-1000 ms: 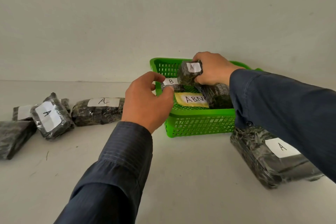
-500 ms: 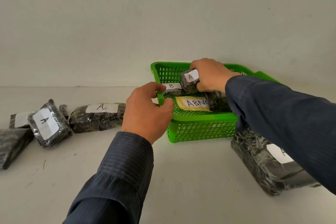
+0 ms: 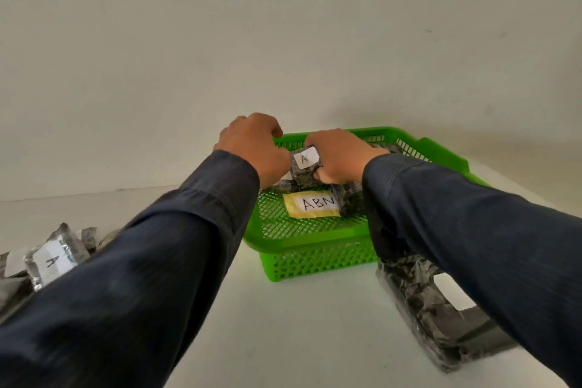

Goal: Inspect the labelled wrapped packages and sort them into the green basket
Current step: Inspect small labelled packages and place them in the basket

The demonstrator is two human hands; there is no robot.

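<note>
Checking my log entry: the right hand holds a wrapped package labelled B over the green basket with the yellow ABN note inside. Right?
The letter is wrong: the head view shows A, not B. The right hand holds the wrapped package over the green basket with the yellow ABN note inside.

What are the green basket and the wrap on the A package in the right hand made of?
Green basket: likely moulded plastic, semi-glossy, given its uniform colour and lattice walls. A package: dark contents under clear shiny film, judging by creases and glints; its label looks like matte white paper.
</note>
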